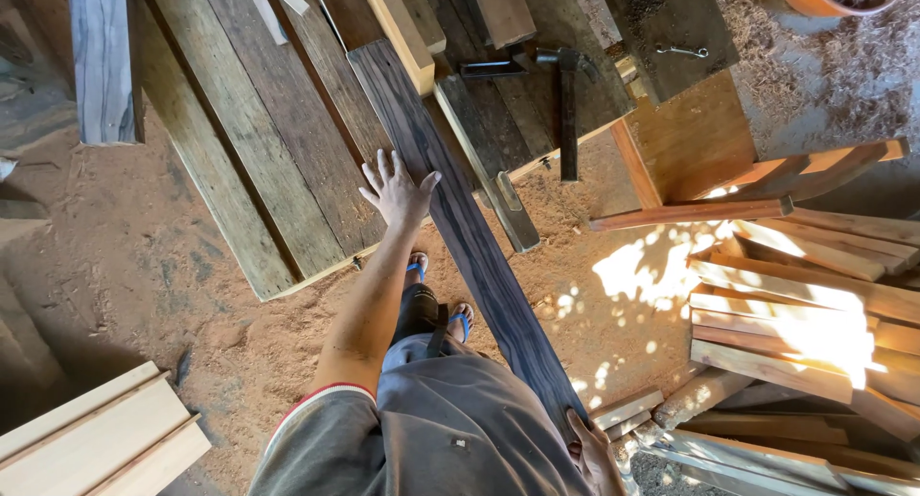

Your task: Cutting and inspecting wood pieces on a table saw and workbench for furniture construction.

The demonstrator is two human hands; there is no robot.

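Head view: I've got a long dark plank [460,228] running from the near right up to the workbench [249,141].

My left hand [397,191] lies flat, fingers spread, on its far stretch; my right hand [594,453] curls round the near end by my hip. The hammer [565,103] and metal square [503,199] sit just right of the plank; loose boards [795,314] are stacked further right.

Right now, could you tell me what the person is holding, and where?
A long dark plank: the left hand lies flat on its middle edge, the right hand grips its near end.
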